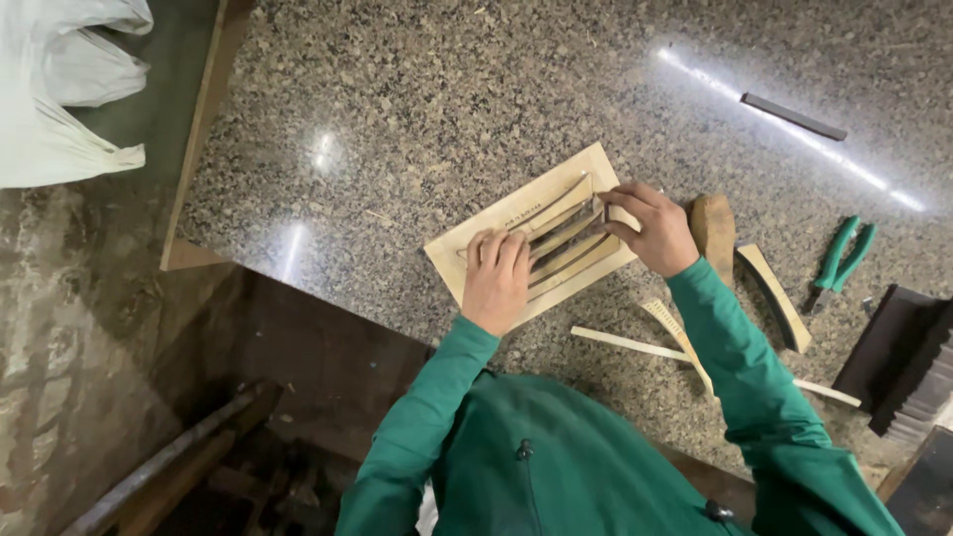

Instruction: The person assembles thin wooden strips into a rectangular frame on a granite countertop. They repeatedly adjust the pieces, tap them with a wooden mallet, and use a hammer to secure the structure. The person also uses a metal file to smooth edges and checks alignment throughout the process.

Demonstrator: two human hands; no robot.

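Carefully: keep left hand flat, fingers spread open, pinning the pale laser-cut plywood sheet near the table's front edge; right hand fingers pinching a curved strip, ease gently.

The left hand covers part of the flat pale wooden cut-out panel; the dark ridged block runs off the right edge.

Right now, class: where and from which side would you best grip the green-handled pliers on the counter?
Probably by the two green handles of the pliers, coming from above. They lie flat on the granite counter, handles spread toward the far side, with nothing crowding them.
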